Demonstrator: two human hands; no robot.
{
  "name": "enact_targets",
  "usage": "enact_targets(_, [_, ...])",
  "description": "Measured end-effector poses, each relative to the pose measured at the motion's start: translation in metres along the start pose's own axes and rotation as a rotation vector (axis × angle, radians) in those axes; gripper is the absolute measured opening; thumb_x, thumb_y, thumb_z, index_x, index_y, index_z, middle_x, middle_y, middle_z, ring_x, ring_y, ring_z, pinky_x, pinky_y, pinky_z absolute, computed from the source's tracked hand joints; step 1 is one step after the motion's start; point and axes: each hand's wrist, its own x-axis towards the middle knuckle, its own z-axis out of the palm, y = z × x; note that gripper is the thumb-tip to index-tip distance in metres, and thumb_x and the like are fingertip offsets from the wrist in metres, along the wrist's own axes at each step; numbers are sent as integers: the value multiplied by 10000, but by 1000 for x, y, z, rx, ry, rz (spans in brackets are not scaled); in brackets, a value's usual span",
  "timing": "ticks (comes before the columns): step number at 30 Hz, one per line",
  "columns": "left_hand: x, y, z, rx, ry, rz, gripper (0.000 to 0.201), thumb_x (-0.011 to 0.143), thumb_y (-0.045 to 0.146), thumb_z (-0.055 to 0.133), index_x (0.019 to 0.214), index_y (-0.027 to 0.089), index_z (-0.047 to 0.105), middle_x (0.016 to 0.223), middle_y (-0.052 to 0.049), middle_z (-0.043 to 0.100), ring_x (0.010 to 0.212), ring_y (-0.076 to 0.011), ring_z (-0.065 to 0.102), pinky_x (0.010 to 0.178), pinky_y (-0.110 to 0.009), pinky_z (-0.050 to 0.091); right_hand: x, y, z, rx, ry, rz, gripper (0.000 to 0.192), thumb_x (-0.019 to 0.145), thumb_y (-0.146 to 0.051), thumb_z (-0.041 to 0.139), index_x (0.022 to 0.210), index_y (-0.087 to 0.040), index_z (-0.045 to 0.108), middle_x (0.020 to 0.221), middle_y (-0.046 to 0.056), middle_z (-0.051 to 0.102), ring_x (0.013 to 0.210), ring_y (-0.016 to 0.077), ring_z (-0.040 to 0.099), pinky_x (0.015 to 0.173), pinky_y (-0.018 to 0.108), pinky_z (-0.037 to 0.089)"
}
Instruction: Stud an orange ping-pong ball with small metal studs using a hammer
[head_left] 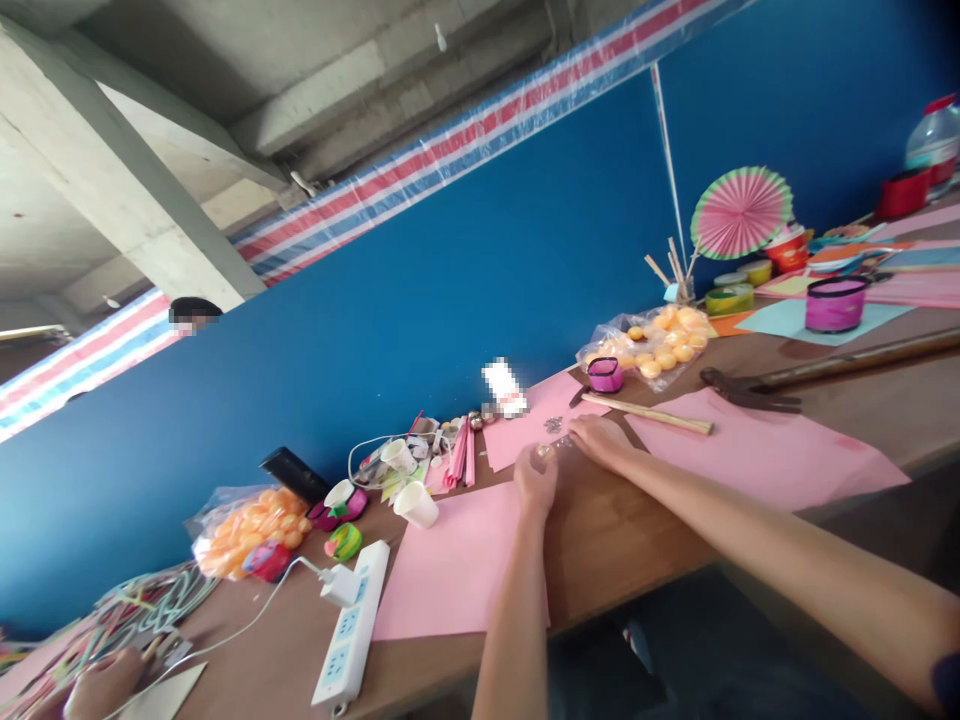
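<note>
Left hand (534, 480) fingers pinch a small bead (544, 452) at their tips.

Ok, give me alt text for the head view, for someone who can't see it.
Two bare hands rest on a wooden table against a blue wall: the left hand pinches a small shiny bit, the right hand lies beside small metal pieces. Pink paper sheets, bags of orange balls and a power strip lie around.

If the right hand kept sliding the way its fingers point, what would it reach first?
Probably the small silvery bits lying on the pink paper sheet just past the right hand; beyond those, the white blurred-label card. Depth is hard to judge here.
</note>
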Motion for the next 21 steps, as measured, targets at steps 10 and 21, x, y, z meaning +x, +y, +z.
enact_targets(10, [-1, 9, -1, 0, 29, -27, 290, 644, 314, 665, 918, 257, 590, 871, -21, 677, 897, -213, 620, 810, -336, 487, 0, 0, 1, -1, -8, 0, 259, 878, -243, 357, 905, -178, 606, 869, 80, 628, 806, 183, 555, 641, 245, 337])
enact_targets(21, [-5, 21, -2, -4, 129, -62, 290, 584, 418, 689, 843, 413, 557, 741, 75, 686, 936, -224, 612, 753, -344, 533, -1, 0, -3, 15, -16, -10, 220, 846, -203, 394, 889, -182, 608, 868, 73, 631, 812, 180, 549, 645, 245, 331])
